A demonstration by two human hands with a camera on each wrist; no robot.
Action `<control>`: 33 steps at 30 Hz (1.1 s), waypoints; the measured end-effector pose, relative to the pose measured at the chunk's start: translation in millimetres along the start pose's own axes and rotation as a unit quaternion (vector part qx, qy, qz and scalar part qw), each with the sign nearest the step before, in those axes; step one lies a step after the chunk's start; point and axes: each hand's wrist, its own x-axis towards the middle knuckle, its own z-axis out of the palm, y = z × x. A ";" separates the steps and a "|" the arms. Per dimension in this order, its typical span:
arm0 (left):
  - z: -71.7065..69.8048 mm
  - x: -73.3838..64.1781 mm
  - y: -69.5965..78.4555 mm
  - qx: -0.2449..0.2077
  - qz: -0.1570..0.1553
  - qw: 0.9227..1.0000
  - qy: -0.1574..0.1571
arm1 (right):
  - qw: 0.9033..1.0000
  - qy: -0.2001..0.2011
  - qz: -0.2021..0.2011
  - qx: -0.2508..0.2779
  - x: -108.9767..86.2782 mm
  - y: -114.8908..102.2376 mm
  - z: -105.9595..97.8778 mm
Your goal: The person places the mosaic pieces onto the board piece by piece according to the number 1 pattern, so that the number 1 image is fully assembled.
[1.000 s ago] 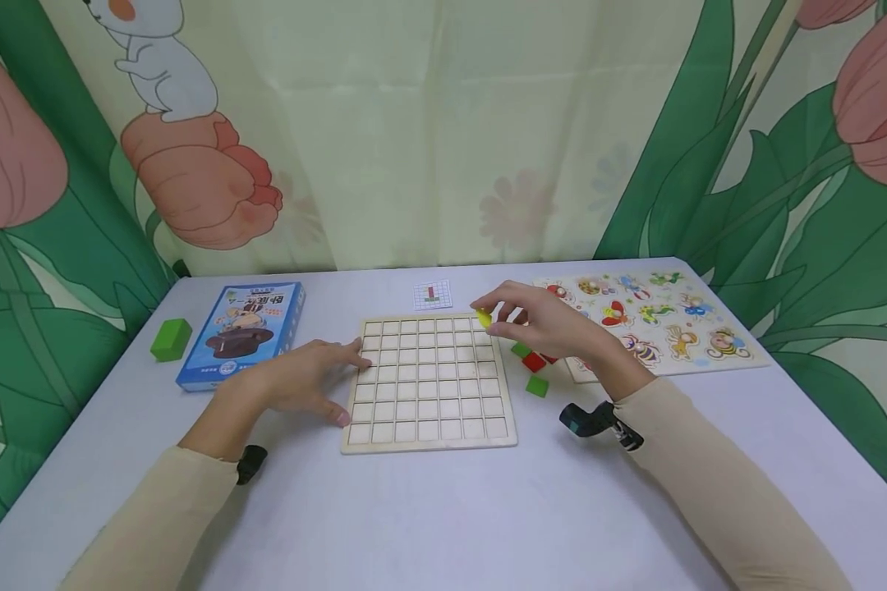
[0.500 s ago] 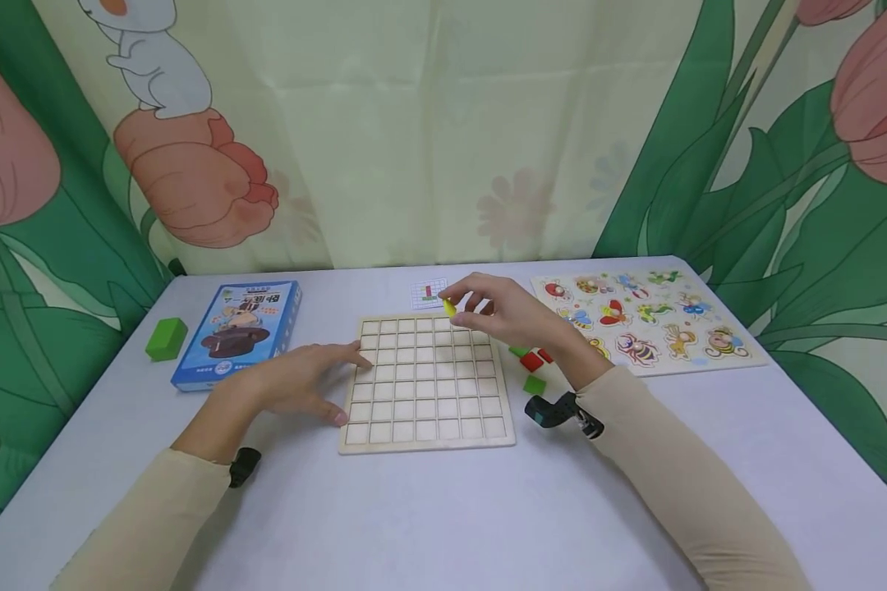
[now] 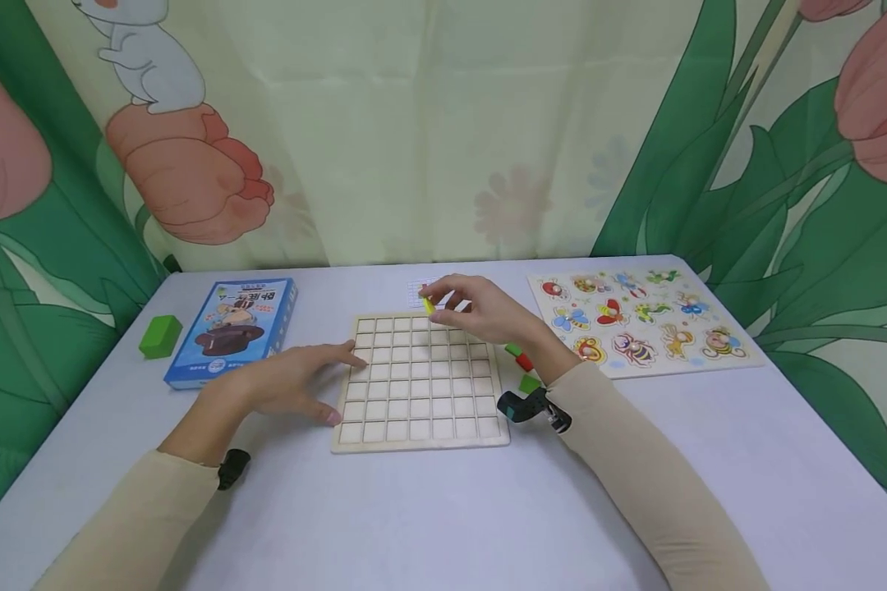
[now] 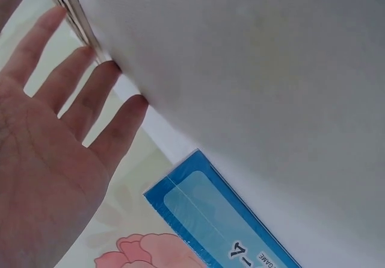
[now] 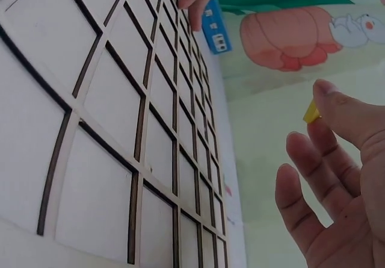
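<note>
A pale wooden grid board lies flat on the table, its square cells bare. My left hand rests along the board's left edge, fingers spread and fairly straight; in the left wrist view its fingertips touch down beside that edge. Above the board's far edge, my right hand pinches a small yellow tile between thumb and forefinger. The right wrist view has the yellow tile held clear of the board. A small printed grid card lies behind the board, partly hidden by the right hand.
Green and red tiles lie right of the board, partly hidden by the right arm. Further right is a picture board of cartoon insects. A blue box and a green block stand at the left.
My right hand has moved left with the yellow tile, from the board's far right corner to its far middle, now covering part of the card. The left hand stays at the board's edge.
</note>
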 end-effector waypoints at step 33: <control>-2.2 4.8 -2.0 0.014 0.010 1.000 0.004 | 0.981 -0.075 0.111 -0.144 35.2 -6.4 45.0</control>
